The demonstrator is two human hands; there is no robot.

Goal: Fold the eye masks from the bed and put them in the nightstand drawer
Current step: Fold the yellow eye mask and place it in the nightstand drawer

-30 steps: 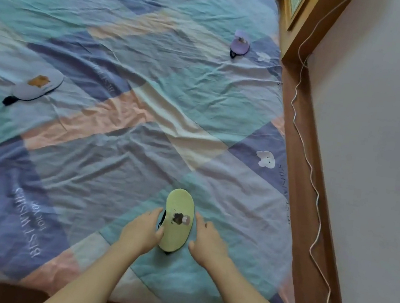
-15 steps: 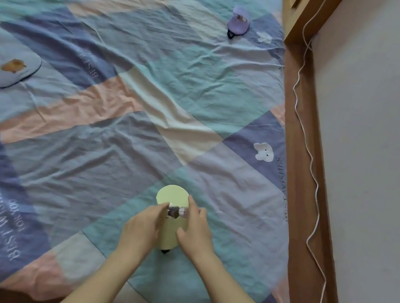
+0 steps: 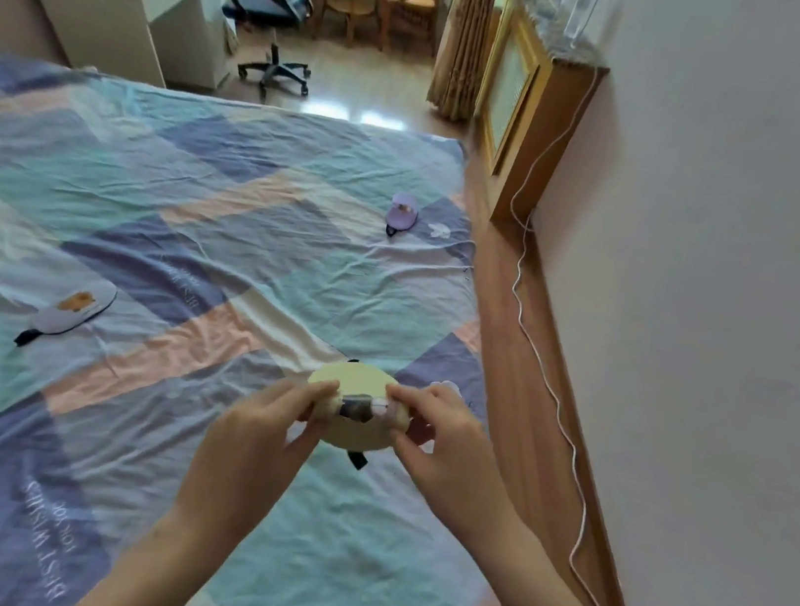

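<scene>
Lifted off the bed [image 3: 221,234] since before, our green eye mask [image 3: 353,418] hangs pinched between left hand [image 3: 259,429] and right hand [image 3: 439,446]; soft, light, best held by its folded edges.

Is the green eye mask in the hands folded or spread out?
Folded: the green eye mask shows a short rounded shape, doubled over, pinched by both hands.

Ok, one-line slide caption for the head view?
Both hands, left hand and right hand, fold a pale green fabric eye mask above the patchwork bedspread.
</scene>
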